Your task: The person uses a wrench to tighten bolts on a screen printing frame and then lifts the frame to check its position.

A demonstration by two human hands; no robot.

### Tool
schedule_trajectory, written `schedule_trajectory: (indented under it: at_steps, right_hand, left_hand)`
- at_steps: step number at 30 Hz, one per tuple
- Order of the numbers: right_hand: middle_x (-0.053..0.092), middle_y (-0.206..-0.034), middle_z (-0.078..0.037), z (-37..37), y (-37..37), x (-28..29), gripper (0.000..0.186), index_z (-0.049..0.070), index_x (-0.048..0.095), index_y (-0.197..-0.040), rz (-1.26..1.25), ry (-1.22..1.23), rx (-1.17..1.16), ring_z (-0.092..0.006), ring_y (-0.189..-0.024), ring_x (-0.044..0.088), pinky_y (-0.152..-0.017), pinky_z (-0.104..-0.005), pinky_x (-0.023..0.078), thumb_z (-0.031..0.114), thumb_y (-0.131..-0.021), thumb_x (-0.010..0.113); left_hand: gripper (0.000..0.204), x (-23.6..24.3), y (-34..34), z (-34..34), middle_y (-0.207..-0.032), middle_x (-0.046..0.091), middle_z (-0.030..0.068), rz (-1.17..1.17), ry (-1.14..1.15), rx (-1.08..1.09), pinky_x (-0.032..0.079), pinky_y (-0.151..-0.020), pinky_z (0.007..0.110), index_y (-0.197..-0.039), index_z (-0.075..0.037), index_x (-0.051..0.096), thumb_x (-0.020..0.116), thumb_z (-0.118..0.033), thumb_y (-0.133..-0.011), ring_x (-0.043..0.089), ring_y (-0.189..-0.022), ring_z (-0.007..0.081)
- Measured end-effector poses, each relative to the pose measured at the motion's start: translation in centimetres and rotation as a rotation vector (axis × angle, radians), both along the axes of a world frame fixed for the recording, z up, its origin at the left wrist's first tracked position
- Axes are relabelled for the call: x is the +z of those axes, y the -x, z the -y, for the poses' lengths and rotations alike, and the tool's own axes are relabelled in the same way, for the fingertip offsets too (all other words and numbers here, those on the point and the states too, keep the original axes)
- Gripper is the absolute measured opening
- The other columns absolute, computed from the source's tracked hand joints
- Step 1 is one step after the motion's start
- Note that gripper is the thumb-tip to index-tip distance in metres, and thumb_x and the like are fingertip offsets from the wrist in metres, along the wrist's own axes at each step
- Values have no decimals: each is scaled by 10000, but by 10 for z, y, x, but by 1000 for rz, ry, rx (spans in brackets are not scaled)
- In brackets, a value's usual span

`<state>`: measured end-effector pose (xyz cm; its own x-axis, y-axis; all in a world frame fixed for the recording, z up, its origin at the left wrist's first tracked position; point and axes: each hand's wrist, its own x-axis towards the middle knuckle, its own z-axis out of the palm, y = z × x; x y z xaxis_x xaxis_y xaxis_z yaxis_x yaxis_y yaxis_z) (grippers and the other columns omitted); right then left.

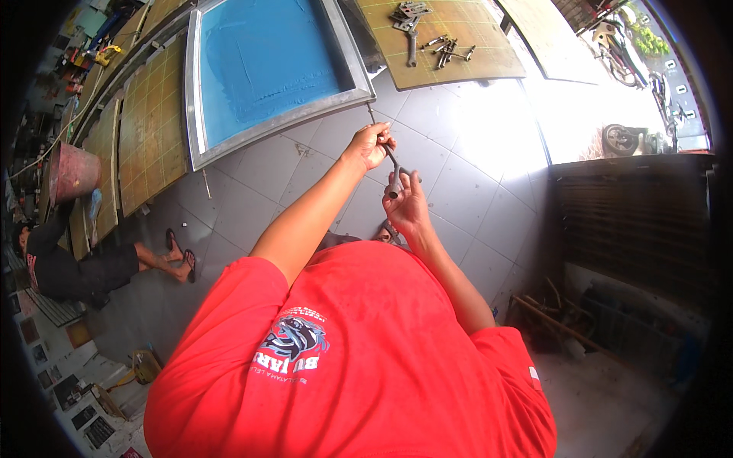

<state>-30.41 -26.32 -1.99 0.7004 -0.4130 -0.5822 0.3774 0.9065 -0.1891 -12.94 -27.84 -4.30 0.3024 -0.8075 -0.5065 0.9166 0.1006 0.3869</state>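
My left hand (369, 146) is closed around a slim dark metal tool (394, 183), which has a tubular lower end and a branching piece. My right hand (407, 204) grips that lower end, its fingers curled beside it. Beyond my left hand a thin rod (370, 113) runs toward the corner of a metal-framed screen (359, 95) with blue mesh (267, 61); whether tool and rod are joined I cannot make out.
Boards (153, 122) flank the screen. Another board (458, 69) holds a wrench (412, 46) and several bolts (450, 53). A person in dark clothes (92, 267) is at left near a red bucket (72, 172). A dark slatted panel (626, 221) stands at right over tiled floor (473, 191).
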Motion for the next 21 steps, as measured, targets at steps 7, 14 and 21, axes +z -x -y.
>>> schedule_trajectory:
  at_steps: [7, 14, 21]
  right_hand:
    - [543, -826, 52, 0, -9, -2, 123, 157, 524, -1003, -127, 93, 4, -67, -628, 493, -600, -248, 417, 224, -906, 559]
    - [509, -783, 36, 10, 9, -4, 308, 147, 457, -1219, -1, 42, -150, -66, -594, 468, -562, -229, 421, 164, -914, 498]
    - [551, -901, -27, -13, 13, 7, 532, 158, 520, -1293, -133, 953, 498, -61, -632, 452, -588, -208, 408, -20, -810, 386]
  left_hand:
    - [83, 18, 11, -16, -791, 554, 69, 59, -217, -208, 503, -760, 372, -871, -31, 519, 479, -89, -915, 553, -726, 178]
    - [104, 8, 12, -15, -752, 521, 75, 24, -121, -123, 497, -796, 405, -902, -8, 509, 443, -82, -932, 542, -728, 188]
    - [84, 9, 6, -6, -688, 471, 45, -66, -101, -106, 497, -756, 386, -859, -16, 477, 449, -61, -925, 481, -617, 143]
